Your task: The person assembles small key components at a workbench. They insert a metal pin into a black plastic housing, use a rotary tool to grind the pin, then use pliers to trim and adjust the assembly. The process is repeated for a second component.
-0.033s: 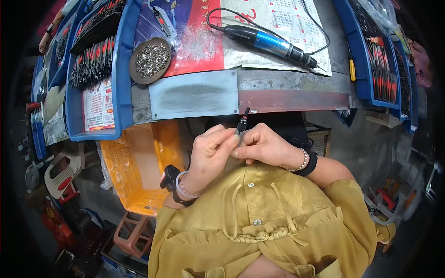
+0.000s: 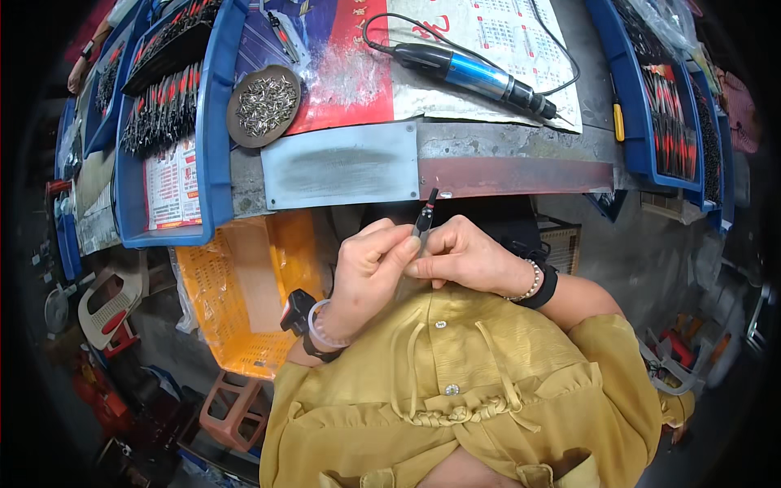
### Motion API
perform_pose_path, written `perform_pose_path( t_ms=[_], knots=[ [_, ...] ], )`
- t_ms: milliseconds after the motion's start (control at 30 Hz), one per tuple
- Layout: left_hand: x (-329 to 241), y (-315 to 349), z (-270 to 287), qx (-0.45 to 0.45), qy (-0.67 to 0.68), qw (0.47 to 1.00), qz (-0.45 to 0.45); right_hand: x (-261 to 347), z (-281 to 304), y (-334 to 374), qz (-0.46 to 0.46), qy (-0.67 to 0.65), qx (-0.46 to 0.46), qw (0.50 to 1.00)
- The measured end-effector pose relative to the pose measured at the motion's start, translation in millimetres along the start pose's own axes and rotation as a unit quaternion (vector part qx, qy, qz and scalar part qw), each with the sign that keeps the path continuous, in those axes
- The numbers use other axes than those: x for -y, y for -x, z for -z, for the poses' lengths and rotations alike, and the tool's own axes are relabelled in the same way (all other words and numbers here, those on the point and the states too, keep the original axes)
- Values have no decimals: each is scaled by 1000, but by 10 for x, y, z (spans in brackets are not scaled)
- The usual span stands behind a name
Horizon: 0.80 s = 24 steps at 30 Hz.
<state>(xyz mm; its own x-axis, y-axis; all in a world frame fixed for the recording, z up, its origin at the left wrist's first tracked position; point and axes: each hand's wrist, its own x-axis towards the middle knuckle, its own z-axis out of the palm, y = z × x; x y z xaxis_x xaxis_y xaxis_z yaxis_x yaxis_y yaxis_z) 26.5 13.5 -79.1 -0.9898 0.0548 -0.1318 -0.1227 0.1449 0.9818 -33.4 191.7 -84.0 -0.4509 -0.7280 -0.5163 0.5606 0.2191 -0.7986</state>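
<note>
In front of my chest, below the bench edge, both hands meet on a slim grey and black tool point(image 2: 425, 215) with a dark tip and a red band. Its tip points up and away from me; fingers cover its lower part, and its exact kind is unclear. My left hand point(image 2: 376, 262) pinches it between thumb and fingers. From the other side, my right hand point(image 2: 465, 259) also closes on its lower part, the thumb against it. A pale blue-grey plate point(image 2: 342, 167) is fixed along the bench edge just beyond my hands.
A brown dish point(image 2: 234, 128) of small metal pins or screws and a corded blue and black power tool point(image 2: 476, 77) lie on the bench. Blue bins point(image 2: 213, 163) hold red-and-black pieces; more blue bins point(image 2: 639, 122) stand right. Below left are a yellow crate point(image 2: 213, 305) and a stool point(image 2: 232, 411).
</note>
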Motion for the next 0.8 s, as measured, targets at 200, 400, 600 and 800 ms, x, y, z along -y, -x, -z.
perform_pose_path(
  t_ms=[200, 400, 600, 800],
  knots=[
    [3, 15, 22, 5, -7, 1000, 0, 7, -10, -7, 5, 29, 3, 1000],
    [9, 7, 38, 10, -14, 1000, -13, 12, -6, -2, 12, 26, 5, 1000],
    [4, 1, 54, 15, -13, 1000, -19, 38, -5, 5, 7, 14, 10, 1000],
    [-4, -4, 75, 19, -17, 1000, -18, 47, 22, 4, 22, 25, 26, 999]
  ],
)
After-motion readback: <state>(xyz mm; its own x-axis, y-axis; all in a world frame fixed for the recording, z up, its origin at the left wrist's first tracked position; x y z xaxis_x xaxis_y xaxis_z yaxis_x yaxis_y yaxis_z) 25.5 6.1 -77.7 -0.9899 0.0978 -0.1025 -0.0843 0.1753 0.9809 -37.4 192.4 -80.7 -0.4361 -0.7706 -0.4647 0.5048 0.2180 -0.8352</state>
